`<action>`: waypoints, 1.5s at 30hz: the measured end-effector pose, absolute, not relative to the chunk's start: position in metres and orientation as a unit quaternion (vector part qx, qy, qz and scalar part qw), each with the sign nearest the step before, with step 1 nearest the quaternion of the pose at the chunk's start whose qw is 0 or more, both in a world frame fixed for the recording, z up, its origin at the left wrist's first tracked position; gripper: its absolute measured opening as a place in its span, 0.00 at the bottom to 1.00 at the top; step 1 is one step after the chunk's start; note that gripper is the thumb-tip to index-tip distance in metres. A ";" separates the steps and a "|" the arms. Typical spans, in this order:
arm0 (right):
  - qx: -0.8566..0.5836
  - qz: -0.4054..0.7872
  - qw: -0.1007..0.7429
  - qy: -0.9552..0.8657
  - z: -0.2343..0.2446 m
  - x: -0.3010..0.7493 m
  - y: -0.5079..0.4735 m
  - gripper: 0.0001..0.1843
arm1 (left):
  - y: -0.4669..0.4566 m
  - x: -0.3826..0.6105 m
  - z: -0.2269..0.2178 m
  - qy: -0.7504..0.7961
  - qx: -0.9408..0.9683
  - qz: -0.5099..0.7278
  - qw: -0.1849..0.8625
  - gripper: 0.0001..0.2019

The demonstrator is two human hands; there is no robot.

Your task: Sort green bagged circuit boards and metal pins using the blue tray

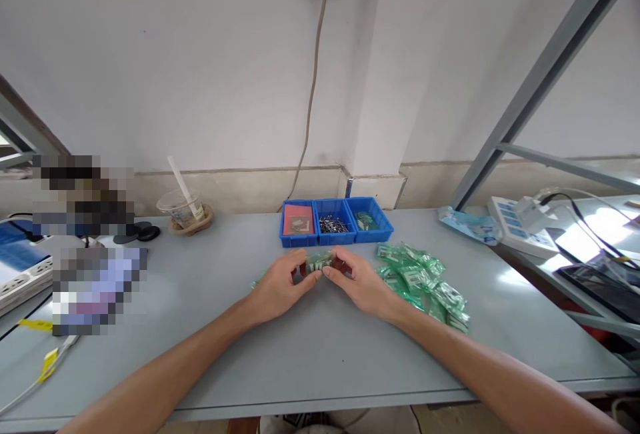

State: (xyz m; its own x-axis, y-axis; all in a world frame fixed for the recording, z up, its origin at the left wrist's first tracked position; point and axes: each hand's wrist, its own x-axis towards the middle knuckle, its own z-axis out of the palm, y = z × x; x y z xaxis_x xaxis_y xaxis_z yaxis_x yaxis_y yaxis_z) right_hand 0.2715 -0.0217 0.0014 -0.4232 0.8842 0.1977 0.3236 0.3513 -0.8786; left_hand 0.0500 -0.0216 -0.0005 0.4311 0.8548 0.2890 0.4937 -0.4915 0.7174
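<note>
Both of my hands meet above the middle of the table around one small clear plastic bag (319, 261) with pale pieces inside. My left hand (281, 287) pinches its left end, thumb in front and fingers behind. On the other end, my right hand (361, 284) grips in the same way. What the small pieces are cannot be made out. Right of my right hand lies a pile of green-tinted plastic packets (423, 281). A bit of green plastic (257, 282) shows just behind my left hand.
Behind my hands stand three joined blue bins: one with a pink pad (299, 219), one with metal pins or screws (333, 224), one with green pieces (367, 221). A plastic cup (181, 207), light-blue packet (470, 224) and power strip (520, 227) lie farther out.
</note>
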 end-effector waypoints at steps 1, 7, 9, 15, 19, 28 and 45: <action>-0.404 0.398 0.352 -0.744 0.002 0.272 -0.022 0.13 | -0.022 0.050 -0.001 0.425 0.797 0.327 0.279 0.16; -0.402 0.392 0.357 -0.746 0.002 0.273 -0.020 0.14 | -0.019 0.050 -0.004 0.433 0.783 0.340 0.290 0.18; -0.404 0.396 0.360 -0.742 0.001 0.273 -0.019 0.13 | -0.018 0.049 -0.005 0.436 0.780 0.343 0.290 0.18; -0.407 0.398 0.365 -0.736 -0.002 0.275 -0.015 0.14 | -0.015 0.048 -0.004 0.447 0.771 0.346 0.293 0.19; -0.414 0.407 0.370 -0.725 -0.003 0.276 -0.013 0.15 | -0.013 0.048 -0.005 0.439 0.774 0.345 0.299 0.19; -0.413 0.389 0.370 -0.735 0.001 0.275 -0.017 0.11 | -0.017 0.049 -0.003 0.425 0.774 0.363 0.298 0.14; -0.405 0.405 0.345 -0.744 0.001 0.272 -0.022 0.10 | -0.022 0.051 -0.003 0.424 0.787 0.339 0.294 0.12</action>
